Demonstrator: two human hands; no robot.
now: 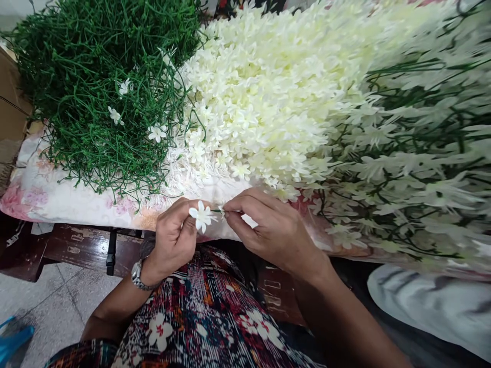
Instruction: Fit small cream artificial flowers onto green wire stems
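Note:
Between my hands, over the near edge of the cloth, is a thin green stem with a white flower point(202, 216) at its left end. My left hand point(176, 237) is closed in a pinch on the stem beside that flower, a watch on its wrist. The thumb and forefinger of my right hand point(268, 230) pinch a small white flower piece point(221, 210) at the stem's right part. Beyond them lie a heap of loose white flowers point(268, 102) and, to its left, a pile of green stems point(95, 92) with a few white flowers on it.
A floral cloth point(92, 207) covers the work surface. Finished-looking white flowers on green stems point(414, 168) fill the right side. A cardboard box point(11, 112) stands at the far left. Below are a dark wooden bench point(84, 250) and pale fabric point(422, 306) at lower right.

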